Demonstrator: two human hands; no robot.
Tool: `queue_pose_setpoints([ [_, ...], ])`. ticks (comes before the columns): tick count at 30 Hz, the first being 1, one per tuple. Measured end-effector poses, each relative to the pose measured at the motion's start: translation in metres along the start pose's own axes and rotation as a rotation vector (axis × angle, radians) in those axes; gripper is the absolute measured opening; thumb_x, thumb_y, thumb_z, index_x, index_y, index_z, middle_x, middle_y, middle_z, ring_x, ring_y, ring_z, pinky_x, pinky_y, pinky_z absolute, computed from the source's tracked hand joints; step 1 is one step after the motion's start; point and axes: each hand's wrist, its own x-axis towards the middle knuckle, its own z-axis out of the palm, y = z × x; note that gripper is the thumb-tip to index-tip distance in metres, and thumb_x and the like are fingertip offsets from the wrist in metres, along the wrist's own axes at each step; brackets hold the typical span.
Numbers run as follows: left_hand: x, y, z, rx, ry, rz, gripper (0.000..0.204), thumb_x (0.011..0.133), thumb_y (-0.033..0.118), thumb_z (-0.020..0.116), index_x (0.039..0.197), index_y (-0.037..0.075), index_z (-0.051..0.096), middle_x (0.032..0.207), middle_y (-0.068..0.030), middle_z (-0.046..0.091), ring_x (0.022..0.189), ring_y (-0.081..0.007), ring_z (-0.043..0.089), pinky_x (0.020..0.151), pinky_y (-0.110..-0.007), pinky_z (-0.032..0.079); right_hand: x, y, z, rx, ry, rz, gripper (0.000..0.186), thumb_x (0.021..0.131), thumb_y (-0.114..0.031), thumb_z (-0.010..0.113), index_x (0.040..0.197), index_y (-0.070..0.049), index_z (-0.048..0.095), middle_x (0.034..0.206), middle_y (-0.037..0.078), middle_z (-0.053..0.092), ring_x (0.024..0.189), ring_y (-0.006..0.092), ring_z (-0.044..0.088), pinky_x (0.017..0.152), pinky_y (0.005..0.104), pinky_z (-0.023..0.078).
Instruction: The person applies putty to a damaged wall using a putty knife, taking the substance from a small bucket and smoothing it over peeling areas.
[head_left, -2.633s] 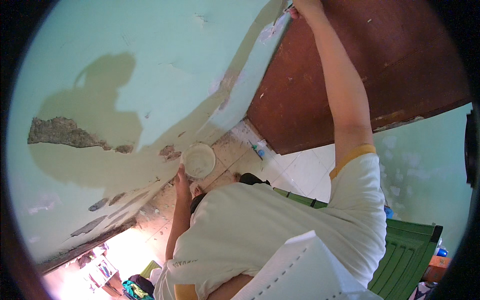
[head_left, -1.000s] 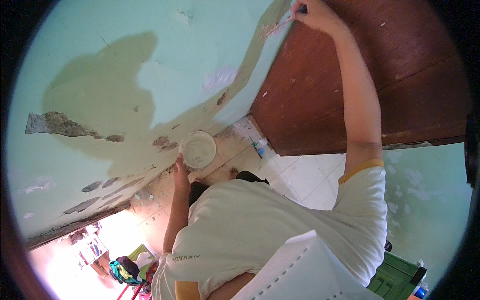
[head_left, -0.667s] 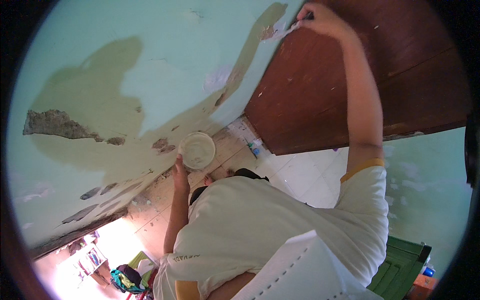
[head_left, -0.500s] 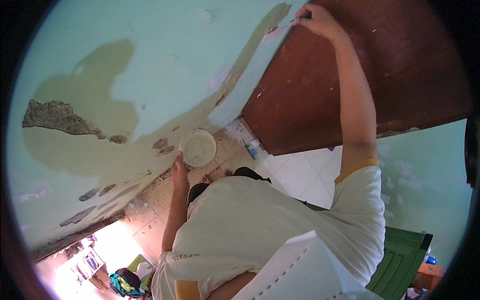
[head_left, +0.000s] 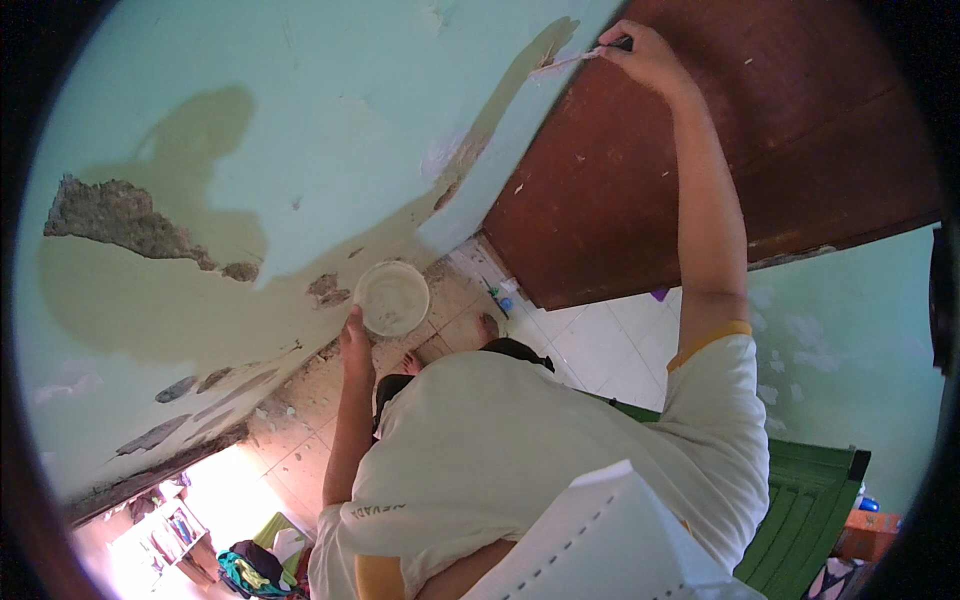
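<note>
My left hand [head_left: 355,340] grips the rim of a round, pale plastic tub [head_left: 395,300], its thumb on the near side. Some pale, whitish stuff lies inside the tub. Far up at the right, my right hand [head_left: 645,58] is closed around the dark handle of a putty knife [head_left: 570,65]. The thin, pale-smeared blade points left and reaches a damaged, brownish patch [head_left: 548,50] on the light green wall [head_left: 340,130], close to the wall's edge. Whether the blade presses on the wall is hard to tell.
A large brown wooden panel [head_left: 620,200] meets the wall on the right. Broken plaster [head_left: 120,220] shows on the left. A green chair [head_left: 810,510] stands behind me at right. Clothes [head_left: 255,565] are piled at lower left. My feet are on the tiled floor [head_left: 610,345].
My right hand and the putty knife appear slightly lower and further right in view. The left hand still holds the tub, which has barely shifted. More of my feet shows.
</note>
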Motion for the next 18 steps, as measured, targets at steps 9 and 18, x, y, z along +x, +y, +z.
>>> queue_pose_setpoints([
  [9,-0.011,0.0,0.032,-0.123,-0.116,-0.045,0.076,0.094,0.059,0.05,0.14,-0.002,0.045,0.134,-0.0161,0.053,0.119,-0.0263,0.054,0.097,-0.039,0.045,-0.036,0.035,-0.042,0.021,0.027,-0.004,0.023,0.085,-0.022,0.072,0.101,-0.007,0.067,0.101,0.009,0.069,0.095,0.0242,0.064,0.086,0.0366,0.049],
  [18,-0.004,0.008,0.07,-0.127,-0.099,0.001,0.081,0.092,0.06,0.053,0.144,-0.001,0.04,0.142,-0.0161,0.046,0.126,-0.0265,0.047,0.101,-0.041,0.04,0.009,0.047,0.003,0.086,0.134,-0.186,0.023,0.087,-0.021,0.072,0.099,-0.003,0.064,0.091,0.009,0.067,0.085,0.019,0.063,0.079,0.0327,0.049],
])
